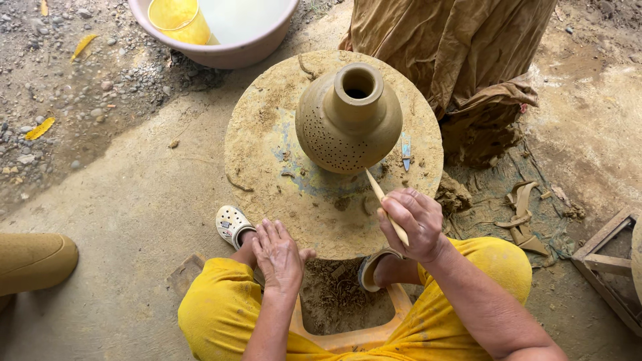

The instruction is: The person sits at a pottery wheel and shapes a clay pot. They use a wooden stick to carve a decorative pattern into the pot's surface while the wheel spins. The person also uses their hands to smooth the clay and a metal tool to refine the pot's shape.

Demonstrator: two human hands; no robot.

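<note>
A: At far left, a pink plastic basin (221,53) of cloudy water, a yellow plastic cup (179,20) sunk in it, sits on the gravel; a round, clay-crusted turntable disc (267,147) fills the middle ground.

B: And the near hands?

A: The left hand (279,254) lies flat at the disc's near edge, fingers straight and close together, gripping nothing. Beside it, a white perforated clog (231,224) rests against the rim.

B: The pot?

A: A squat, narrow-necked pot of damp brown clay (348,120) stands upright at the disc's centre, its belly pricked with rows of small holes.

B: How would it handle?

A: Likely soft and easily dented, heavy for its size and slick; safest taken low, both palms cupping the base, never by the neck.

B: The right hand?

A: The right hand (416,224) pinches a thin pale wooden stick (384,200) between thumb and fingers, its tip touching the pot's lower wall. A small blue-tinged blade (406,152) lies on the disc just right of the pot. Farther right, a clay-smeared brown cloth (461,60) hangs in folds, with curled clay scraps (520,217) on the muddy ground.
</note>
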